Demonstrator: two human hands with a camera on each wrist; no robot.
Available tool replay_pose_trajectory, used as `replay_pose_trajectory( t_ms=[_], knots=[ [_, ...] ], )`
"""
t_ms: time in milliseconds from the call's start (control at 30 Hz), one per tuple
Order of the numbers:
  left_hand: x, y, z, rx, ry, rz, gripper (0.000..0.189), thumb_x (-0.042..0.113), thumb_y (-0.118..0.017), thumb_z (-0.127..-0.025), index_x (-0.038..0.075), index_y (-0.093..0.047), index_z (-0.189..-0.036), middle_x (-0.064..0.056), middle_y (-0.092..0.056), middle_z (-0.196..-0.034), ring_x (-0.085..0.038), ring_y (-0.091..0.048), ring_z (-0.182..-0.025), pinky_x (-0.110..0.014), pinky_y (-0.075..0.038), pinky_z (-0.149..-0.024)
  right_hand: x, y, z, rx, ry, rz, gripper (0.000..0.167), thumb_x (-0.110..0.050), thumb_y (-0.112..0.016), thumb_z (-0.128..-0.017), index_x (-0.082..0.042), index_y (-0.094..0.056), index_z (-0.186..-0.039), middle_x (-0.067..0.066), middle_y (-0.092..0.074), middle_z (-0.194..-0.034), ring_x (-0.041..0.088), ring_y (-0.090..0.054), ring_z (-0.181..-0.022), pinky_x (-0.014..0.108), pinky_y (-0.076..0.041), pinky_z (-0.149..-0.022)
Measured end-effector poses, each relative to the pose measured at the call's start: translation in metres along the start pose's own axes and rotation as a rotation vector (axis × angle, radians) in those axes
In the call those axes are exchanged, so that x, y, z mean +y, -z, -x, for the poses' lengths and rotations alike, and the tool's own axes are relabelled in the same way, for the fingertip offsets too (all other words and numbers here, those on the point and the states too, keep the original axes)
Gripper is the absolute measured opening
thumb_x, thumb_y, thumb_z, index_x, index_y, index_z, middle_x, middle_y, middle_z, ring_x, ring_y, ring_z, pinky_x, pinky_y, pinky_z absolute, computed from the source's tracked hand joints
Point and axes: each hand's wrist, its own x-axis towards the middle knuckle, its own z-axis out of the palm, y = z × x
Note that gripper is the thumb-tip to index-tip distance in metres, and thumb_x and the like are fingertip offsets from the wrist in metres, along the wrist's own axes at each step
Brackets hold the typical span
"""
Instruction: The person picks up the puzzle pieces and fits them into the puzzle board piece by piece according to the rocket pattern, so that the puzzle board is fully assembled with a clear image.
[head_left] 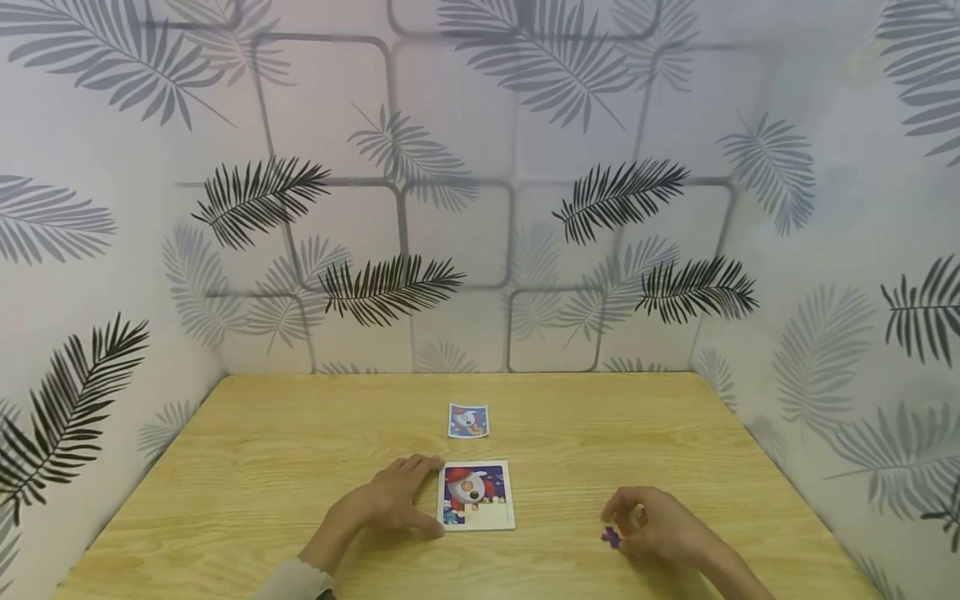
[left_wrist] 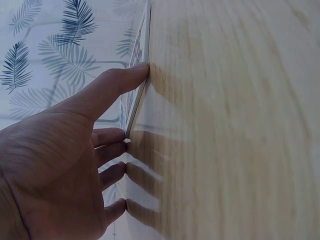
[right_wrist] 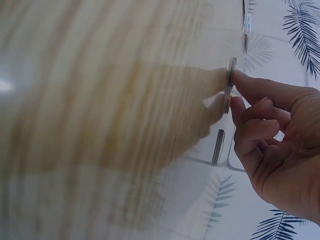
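Note:
A white-framed jigsaw puzzle (head_left: 511,498) lies on the table, its picture showing a red and grey rocket and a pale part at the lower right. My left hand (head_left: 401,496) holds the frame's left side, thumb at the near corner and forefinger at the far one; the left wrist view shows the thumb tip on the frame's edge (left_wrist: 135,107). To the right, my right hand (head_left: 660,527) pinches a purple jigsaw piece (head_left: 611,537) between thumb and forefinger, low over the table. Beside those fingertips, in the right wrist view, lies a second piece (right_wrist: 218,147).
A small picture card (head_left: 468,421) with the same rocket lies beyond the puzzle. The wooden table (head_left: 300,425) runs back to a wall (head_left: 457,233) with a leaf pattern, and similar walls stand on both sides.

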Motion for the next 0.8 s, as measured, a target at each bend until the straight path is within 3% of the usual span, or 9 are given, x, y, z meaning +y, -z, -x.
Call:
replay_pose_trajectory(
  t_ms=[233, 433, 600, 800],
  knots=[
    [0.007, 0.004, 0.005, 0.000, 0.002, 0.001, 0.099, 0.054, -0.085, -0.078, 0.012, -0.041, -0.156, -0.014, -0.044, -0.156, -0.048, -0.035, -0.146, -0.069, -0.026, -0.120, 0.001, 0.000, -0.001, 0.024, 0.012, 0.057, 0.029, -0.001, -0.085, -0.073, -0.014, -0.074, -0.097, -0.003, -0.069, -0.097, 0.015, -0.058, -0.092, 0.028, -0.050, -0.080],
    [0.018, 0.012, 0.011, -0.014, 0.010, -0.022, 0.099, 0.053, -0.085, -0.080, 0.010, -0.040, -0.156, -0.016, -0.043, -0.157, -0.048, -0.035, -0.146, -0.069, -0.027, -0.119, 0.003, -0.001, -0.004, 0.011, 0.029, 0.038, 0.025, -0.001, -0.085, -0.076, -0.012, -0.073, -0.095, -0.003, -0.071, -0.090, 0.011, -0.060, -0.084, 0.023, -0.048, -0.072],
    [0.025, 0.016, 0.012, -0.023, 0.026, -0.005, 0.097, 0.047, -0.087, -0.079, 0.008, -0.041, -0.155, -0.016, -0.044, -0.156, -0.048, -0.035, -0.146, -0.068, -0.027, -0.120, 0.001, 0.001, -0.005, -0.032, 0.013, -0.005, 0.025, 0.001, -0.084, -0.079, -0.009, -0.071, -0.098, 0.001, -0.072, -0.090, 0.015, -0.061, -0.084, 0.023, -0.050, -0.073],
    [0.024, 0.014, 0.014, -0.014, 0.012, -0.023, 0.096, 0.049, -0.087, -0.080, 0.008, -0.041, -0.154, -0.017, -0.045, -0.155, -0.048, -0.037, -0.145, -0.068, -0.028, -0.119, -0.002, 0.000, -0.005, -0.066, 0.021, -0.017, 0.019, -0.002, -0.080, -0.085, -0.011, -0.071, -0.099, 0.004, -0.072, -0.093, 0.018, -0.062, -0.084, 0.025, -0.050, -0.071]
  ],
)
